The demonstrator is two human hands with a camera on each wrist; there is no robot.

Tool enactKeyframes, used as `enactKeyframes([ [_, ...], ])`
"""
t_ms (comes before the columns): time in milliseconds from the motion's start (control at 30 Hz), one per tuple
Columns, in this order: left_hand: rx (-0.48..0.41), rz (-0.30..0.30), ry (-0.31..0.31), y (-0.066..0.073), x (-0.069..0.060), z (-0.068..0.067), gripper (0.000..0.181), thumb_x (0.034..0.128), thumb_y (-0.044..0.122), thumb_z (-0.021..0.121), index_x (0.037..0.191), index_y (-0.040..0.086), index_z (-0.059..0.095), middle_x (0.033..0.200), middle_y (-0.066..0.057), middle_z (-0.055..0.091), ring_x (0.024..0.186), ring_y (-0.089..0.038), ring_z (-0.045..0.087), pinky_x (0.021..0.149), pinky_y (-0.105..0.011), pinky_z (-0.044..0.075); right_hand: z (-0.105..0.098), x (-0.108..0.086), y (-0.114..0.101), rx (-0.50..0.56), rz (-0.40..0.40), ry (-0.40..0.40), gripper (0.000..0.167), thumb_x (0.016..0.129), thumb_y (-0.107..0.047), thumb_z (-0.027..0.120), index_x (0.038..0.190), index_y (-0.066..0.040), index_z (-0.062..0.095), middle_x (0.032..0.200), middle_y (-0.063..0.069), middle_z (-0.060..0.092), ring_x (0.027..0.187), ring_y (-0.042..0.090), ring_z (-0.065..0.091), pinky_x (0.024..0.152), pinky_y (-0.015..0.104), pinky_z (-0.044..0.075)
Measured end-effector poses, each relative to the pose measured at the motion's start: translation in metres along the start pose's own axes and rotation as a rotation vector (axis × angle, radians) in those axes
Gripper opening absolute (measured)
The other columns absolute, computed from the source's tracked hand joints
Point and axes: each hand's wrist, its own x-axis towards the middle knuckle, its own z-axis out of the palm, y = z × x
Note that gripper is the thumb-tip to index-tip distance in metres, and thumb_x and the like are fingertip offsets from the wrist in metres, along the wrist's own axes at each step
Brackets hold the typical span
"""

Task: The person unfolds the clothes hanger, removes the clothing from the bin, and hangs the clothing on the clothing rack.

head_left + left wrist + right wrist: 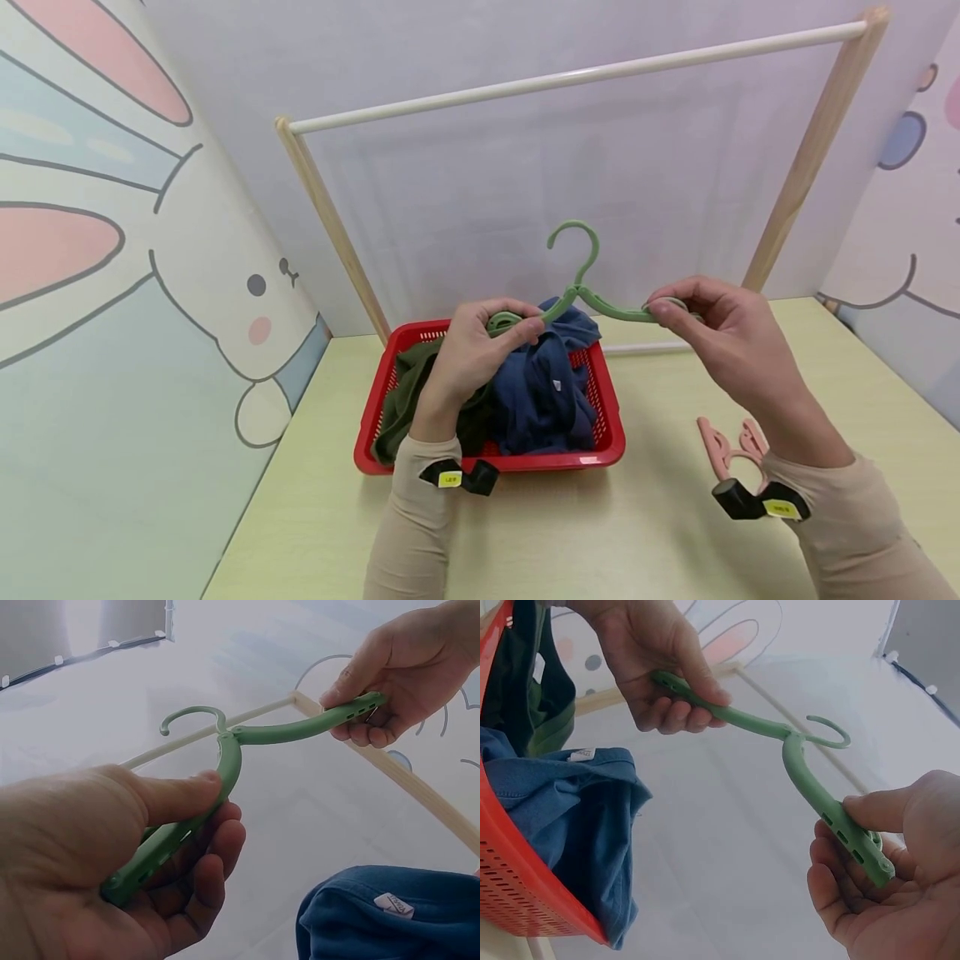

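Observation:
A green folding hanger (577, 292) is held up by both hands over the back of a red basket (517, 463), its hook pointing upward and its two arms spread. My left hand (472, 346) pinches the left arm between thumb and fingers. On the other arm, near its end, my right hand (720, 337) grips with thumb and curled fingers. Inside the basket lie a blue garment (543, 400) with a small white label and a dark green garment (408, 392). The wrist views show the hanger (285, 733) with slots along the arms' undersides.
Behind the basket stands a rack with a white top rail (585, 77) and wooden posts (817, 142). A pink folded hanger (716, 446) lies on the table (570, 542), partly behind my right wrist. Rabbit-patterned panels (90, 333) rise at the sides.

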Motion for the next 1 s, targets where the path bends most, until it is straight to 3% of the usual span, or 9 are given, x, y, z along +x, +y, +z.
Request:
enactKeyframes([
  [67,-0.012,0.003,-0.004,0.0,0.0,0.0,0.017,0.1069,0.009,0.076,0.12,-0.001,0.08,0.11,-0.028,0.078,0.101,-0.049,0.076,0.094,-0.058,0.064,0.001,0.0,0.0,0.005,-0.004,0.021,0.015,0.107,-0.008,0.075,0.122,-0.004,0.08,0.104,-0.009,0.076,0.085,0.013,0.062,0.072,0.018,0.052],
  [233,-0.034,0.009,-0.011,-0.001,0.0,0.001,0.018,0.1077,0.008,0.075,0.121,-0.003,0.079,0.108,-0.034,0.075,0.098,-0.06,0.069,0.081,-0.034,0.062,0.002,0.0,-0.001,0.017,-0.013,0.069,0.016,0.105,-0.007,0.078,0.12,-0.002,0.081,0.101,-0.007,0.075,0.082,0.015,0.055,0.066,0.022,0.046],
  [333,-0.038,0.017,-0.012,-0.001,0.001,0.001,0.018,0.1082,0.008,0.074,0.121,-0.003,0.079,0.107,-0.034,0.075,0.097,-0.061,0.067,0.08,-0.028,0.06,0.002,-0.001,-0.001,0.021,-0.006,0.088,0.016,0.105,-0.008,0.078,0.12,-0.002,0.081,0.098,-0.006,0.074,0.081,0.015,0.052,0.064,0.025,0.042],
  [500,-0.036,0.027,-0.014,-0.001,0.001,0.002,0.018,0.1091,0.009,0.073,0.122,-0.003,0.078,0.109,-0.034,0.075,0.094,-0.062,0.066,0.081,-0.04,0.061,0.001,-0.002,-0.003,0.031,0.028,0.116,0.017,0.107,-0.012,0.078,0.121,-0.003,0.082,0.096,-0.003,0.071,0.079,0.018,0.048,0.061,0.029,0.038],
  [600,-0.032,0.029,-0.012,0.0,0.001,0.003,0.018,0.1095,0.009,0.072,0.122,-0.003,0.078,0.109,-0.034,0.074,0.095,-0.061,0.067,0.088,-0.051,0.064,0.0,-0.002,-0.005,0.049,0.045,0.131,0.02,0.107,-0.015,0.077,0.122,-0.002,0.081,0.101,-0.001,0.076,0.084,0.017,0.056,0.066,0.021,0.047],
  [767,-0.015,0.031,-0.007,0.001,0.001,0.003,0.018,0.1098,0.011,0.072,0.121,-0.001,0.079,0.107,-0.031,0.075,0.086,-0.059,0.062,0.074,-0.034,0.058,-0.005,-0.001,-0.005,0.22,0.026,0.169,0.021,0.105,-0.009,0.079,0.118,0.008,0.078,0.1,0.005,0.08,0.084,0.013,0.067,0.075,0.015,0.056],
  [833,-0.019,0.031,-0.006,0.001,0.001,0.003,0.018,0.11,0.01,0.072,0.121,-0.002,0.079,0.107,-0.028,0.076,0.089,-0.058,0.065,0.078,-0.033,0.061,-0.007,0.0,-0.005,0.298,0.01,0.172,0.02,0.103,-0.004,0.079,0.116,0.011,0.077,0.097,0.006,0.08,0.083,0.013,0.067,0.073,0.015,0.057],
  [933,-0.022,0.036,0.002,0.001,0.001,0.002,0.018,0.1099,0.009,0.071,0.122,-0.002,0.079,0.111,-0.024,0.077,0.101,-0.054,0.072,0.095,-0.047,0.066,-0.008,0.0,-0.005,0.351,0.003,0.16,0.019,0.102,-0.001,0.079,0.115,0.013,0.076,0.097,0.006,0.08,0.085,0.013,0.07,0.075,0.016,0.057],
  [1000,-0.015,0.039,0.013,0.001,0.0,0.0,0.018,0.1098,0.008,0.071,0.122,-0.002,0.079,0.111,-0.024,0.077,0.104,-0.05,0.074,0.098,-0.051,0.065,-0.009,0.0,-0.005,0.377,0.009,0.154,0.019,0.102,0.0,0.079,0.115,0.013,0.076,0.098,0.006,0.08,0.087,0.014,0.07,0.077,0.016,0.058],
])
